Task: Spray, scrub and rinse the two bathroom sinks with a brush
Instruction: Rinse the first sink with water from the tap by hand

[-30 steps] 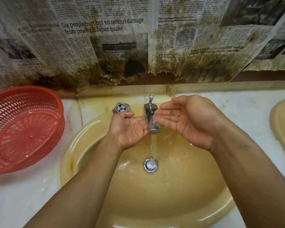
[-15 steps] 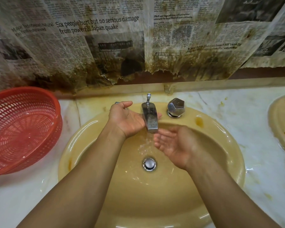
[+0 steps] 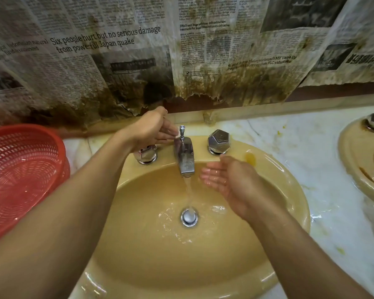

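A yellow oval sink [image 3: 274, 169] fills the middle of the view. Water runs from its chrome faucet [image 3: 185, 157] down to the drain [image 3: 189, 216]. My left hand [image 3: 151, 128] hovers open above the left chrome knob [image 3: 146, 155], fingers stretched toward the faucet's lift rod. My right hand [image 3: 227, 180] is open and wet, palm up, just right of the water stream. The right chrome knob [image 3: 219, 140] stands free. A second yellow sink [image 3: 352, 156] shows at the right edge. No brush or spray bottle is in view.
A red plastic basket [image 3: 20, 173] sits on the marble counter [image 3: 324, 212] to the left of the sink. Stained, torn newspaper [image 3: 117, 61] covers the wall behind. A yellow stain [image 3: 250, 158] marks the sink rim near the right knob.
My left hand rose from beside the faucet to above the left knob. My right hand moved out from under the stream to its right side. The water keeps running.
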`<state>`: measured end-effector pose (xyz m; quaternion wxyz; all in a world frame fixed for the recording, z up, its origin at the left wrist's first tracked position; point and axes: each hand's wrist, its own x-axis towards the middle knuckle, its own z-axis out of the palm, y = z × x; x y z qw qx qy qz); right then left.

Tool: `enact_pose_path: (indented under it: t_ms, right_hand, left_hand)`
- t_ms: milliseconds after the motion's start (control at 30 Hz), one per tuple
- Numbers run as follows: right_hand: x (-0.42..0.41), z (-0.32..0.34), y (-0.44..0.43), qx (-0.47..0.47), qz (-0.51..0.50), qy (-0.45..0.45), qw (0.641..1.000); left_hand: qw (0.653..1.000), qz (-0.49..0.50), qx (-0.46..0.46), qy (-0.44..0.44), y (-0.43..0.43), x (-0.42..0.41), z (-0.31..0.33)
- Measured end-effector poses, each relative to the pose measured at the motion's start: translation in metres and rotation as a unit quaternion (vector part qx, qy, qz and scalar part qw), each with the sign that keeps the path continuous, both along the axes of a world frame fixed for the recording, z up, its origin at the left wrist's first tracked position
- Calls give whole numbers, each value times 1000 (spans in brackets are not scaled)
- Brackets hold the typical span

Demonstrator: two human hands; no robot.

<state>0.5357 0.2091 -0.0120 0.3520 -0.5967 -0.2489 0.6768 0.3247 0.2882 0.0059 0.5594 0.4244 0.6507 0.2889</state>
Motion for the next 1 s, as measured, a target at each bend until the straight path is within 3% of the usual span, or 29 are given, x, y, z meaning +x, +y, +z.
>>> enact_pose_path:
  t_ms: [200, 367, 567, 667, 800, 933, 1000]
  right_hand:
    - [-27, -43, -21, -83, -1, 84, 993]
    - [-26, -44, -19, -128, -55, 167, 976]
    - [-17, -37, -13, -176, -68, 193, 963]
    - [-15, -20, 7, -99, -89, 147, 980]
    - [2, 5, 38, 5, -126, 141, 982]
    - [-2, -7, 10, -84, -71, 101, 989]
    - [-15, -22, -9, -162, -72, 165, 970]
  left_hand:
    - [979, -170, -114, 3, 51, 7, 3]
    - [970, -217, -107, -24, 60, 21, -13]
    - [979, -198, -42, 6, 56, 10, -23]
    - [973, -221, -39, 47, 57, 18, -19]
    - [980, -178, -78, 30, 46, -13, -15]
    - [986, -141, -83, 21, 22, -49, -13]
    - [994, -89, -68, -19, 7, -56, -24]
